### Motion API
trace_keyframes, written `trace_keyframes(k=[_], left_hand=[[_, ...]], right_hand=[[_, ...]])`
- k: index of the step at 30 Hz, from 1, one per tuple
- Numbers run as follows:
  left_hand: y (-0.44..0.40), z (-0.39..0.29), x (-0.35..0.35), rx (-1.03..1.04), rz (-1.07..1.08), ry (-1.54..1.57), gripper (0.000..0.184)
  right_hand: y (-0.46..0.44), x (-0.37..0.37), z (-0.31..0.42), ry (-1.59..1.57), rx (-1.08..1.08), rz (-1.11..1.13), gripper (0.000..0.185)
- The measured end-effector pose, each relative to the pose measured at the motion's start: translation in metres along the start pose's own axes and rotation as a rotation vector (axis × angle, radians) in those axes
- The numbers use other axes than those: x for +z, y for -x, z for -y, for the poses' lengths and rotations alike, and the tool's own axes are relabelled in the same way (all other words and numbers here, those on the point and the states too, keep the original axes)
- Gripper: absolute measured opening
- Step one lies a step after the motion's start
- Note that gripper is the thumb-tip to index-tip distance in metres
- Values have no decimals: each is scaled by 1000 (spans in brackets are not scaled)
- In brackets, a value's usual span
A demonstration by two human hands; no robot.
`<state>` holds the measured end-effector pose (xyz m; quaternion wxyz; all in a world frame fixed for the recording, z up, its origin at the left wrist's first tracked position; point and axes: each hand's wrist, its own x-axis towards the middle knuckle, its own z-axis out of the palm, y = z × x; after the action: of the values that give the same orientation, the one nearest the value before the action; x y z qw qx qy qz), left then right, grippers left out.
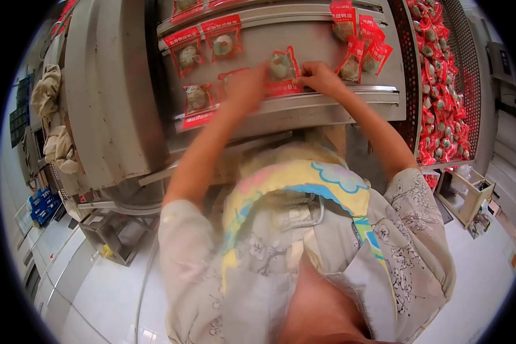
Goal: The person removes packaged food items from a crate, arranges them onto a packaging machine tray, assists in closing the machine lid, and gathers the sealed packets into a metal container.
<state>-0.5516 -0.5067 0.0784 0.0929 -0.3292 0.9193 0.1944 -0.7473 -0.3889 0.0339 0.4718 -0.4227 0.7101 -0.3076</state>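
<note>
Red-and-clear plastic packets, each with a pale greenish egg inside, lie on a metal work surface. My right hand (321, 78) is closed, with thumb and finger pinched at the right edge of one egg packet (281, 67). Just left of that packet, my left hand (245, 89) is smeared by motion, and its fingers cannot be made out. It partly covers another egg packet (226, 74). Further left lies one more egg packet (198, 98), and two egg packets (222, 45) sit side by side above it.
Several egg packets (362, 51) are bunched at the right end of the surface. Beyond a perforated edge, a long perforated bin (461, 34) holds a heap of packets. A metal rail (350, 98) runs along the near side. A large metal cover (112, 86) stands at left.
</note>
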Motion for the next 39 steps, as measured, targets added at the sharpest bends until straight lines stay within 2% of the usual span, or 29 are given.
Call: trace_keyframes(k=[3,4,10,12,15,18,22,24,25,26,30,33,36,39], left_hand=[[-5,1,6,57,-64,-63,47],[-6,1,7,86,-92,-78,47],[-2,-16,-9,-15,60,-52,47],[4,-17,-2,-18,-15,-25,49],[11,-6,3,-57,-27,38,52],[10,-9,-3,-126,17,36,56],[4,-13,2,-212,-62,45,58],[-2,-6,1,-260,-17,252,59],[-3,-5,-1,-280,4,355,59],[-5,-6,-2,-297,20,387,52],[-14,-21,-2,-206,21,-15,39],[-14,-24,-15,-230,68,-96,41],[-9,-10,-16,-202,128,-45,42],[-9,-11,-10,-138,60,-42,44]], right_hand=[[-6,1,-12,-152,-30,61,26],[-7,0,-12,-132,-32,73,26],[-8,-8,-13,35,-110,44,26],[-7,-8,-13,39,-104,19,26],[-5,-8,-9,-76,-98,150,19],[-17,-11,-8,-100,66,294,27],[-13,-12,-1,89,-82,187,27],[-13,-8,-6,162,-190,78,28],[-12,-9,-7,165,-175,114,28],[-12,-13,-9,171,-162,147,29],[-19,-15,-12,1,-20,296,30],[-19,-6,-11,-3,-46,261,29],[-11,-9,1,49,-78,238,29],[-11,-11,-2,58,-79,213,27]])
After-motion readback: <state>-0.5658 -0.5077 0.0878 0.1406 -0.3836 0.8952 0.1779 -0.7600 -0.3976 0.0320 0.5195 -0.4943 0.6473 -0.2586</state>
